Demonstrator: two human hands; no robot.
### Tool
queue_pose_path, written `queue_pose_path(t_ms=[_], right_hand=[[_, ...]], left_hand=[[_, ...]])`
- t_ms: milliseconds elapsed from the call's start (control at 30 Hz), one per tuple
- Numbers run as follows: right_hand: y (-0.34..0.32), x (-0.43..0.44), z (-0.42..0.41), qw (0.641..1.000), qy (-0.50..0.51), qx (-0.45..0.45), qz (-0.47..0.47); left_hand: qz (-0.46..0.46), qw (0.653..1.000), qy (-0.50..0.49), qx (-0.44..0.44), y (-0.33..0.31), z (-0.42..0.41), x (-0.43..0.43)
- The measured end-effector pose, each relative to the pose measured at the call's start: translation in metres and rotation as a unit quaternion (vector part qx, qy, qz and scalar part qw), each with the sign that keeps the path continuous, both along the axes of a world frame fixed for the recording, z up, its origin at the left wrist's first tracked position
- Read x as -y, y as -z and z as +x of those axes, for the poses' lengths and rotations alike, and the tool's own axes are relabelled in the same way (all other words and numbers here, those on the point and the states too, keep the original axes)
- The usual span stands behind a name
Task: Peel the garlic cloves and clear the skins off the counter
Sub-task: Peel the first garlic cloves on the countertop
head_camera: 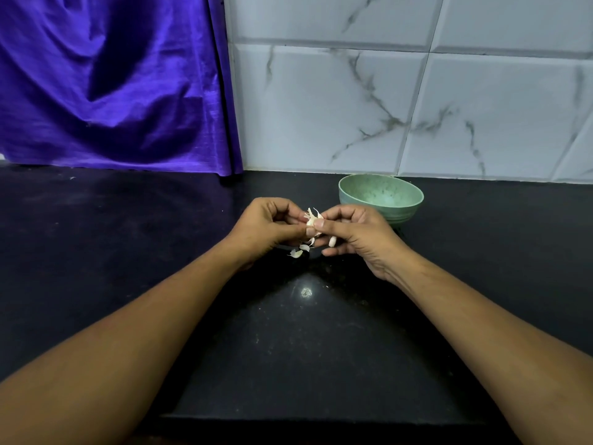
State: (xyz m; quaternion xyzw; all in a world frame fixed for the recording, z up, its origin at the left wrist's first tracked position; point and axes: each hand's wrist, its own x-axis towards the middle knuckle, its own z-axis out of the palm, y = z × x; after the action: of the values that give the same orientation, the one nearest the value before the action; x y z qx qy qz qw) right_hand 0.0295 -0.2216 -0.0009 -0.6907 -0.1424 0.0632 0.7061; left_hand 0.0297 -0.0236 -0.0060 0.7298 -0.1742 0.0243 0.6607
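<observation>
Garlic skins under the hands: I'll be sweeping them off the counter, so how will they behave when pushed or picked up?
The skins look thin and curled, so they are probably very light and floppy, apt to scatter at a push. Lying low on the smooth dark counter, they may be hard to pinch up singly; sweeping them together likely works better.

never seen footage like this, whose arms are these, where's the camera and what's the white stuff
No machine here: one camera sits on a person's head and looks down at their own bare arms. The left hand and right hand both pinch one garlic clove, its papery skin partly pulled away. Loose garlic skins lie on the black counter just under the hands. A second clove shows by the right hand's lower fingers; held or lying there, I cannot tell. A green bowl stands behind the right hand, by the tiled wall; a purple curtain hangs at left.
</observation>
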Motion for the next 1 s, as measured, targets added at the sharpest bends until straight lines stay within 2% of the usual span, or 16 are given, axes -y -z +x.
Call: queue_pose_path(t_ms=[367, 567, 833, 1000], right_hand=[[0.0025, -0.0011, 0.0018, 0.998, 0.024, 0.042, -0.029], [0.001, -0.0027, -0.0014, 0.998, 0.004, 0.051, -0.046], [0.0017, -0.0005, 0.0001, 0.999, 0.01, 0.031, -0.024], [0.0008, 0.0014, 0.0013, 1.0, -0.002, 0.013, 0.008]], left_hand=[[-0.01, 1.0, -0.007, -0.001, 0.0002, 0.0047, -0.002], [0.016, 1.0, 0.003, 0.013, 0.0014, 0.0055, 0.0001], [0.036, 0.999, -0.001, 0.015, 0.0011, 0.0048, 0.001], [0.004, 1.0, 0.002, 0.011, -0.0005, 0.0011, 0.0027]])
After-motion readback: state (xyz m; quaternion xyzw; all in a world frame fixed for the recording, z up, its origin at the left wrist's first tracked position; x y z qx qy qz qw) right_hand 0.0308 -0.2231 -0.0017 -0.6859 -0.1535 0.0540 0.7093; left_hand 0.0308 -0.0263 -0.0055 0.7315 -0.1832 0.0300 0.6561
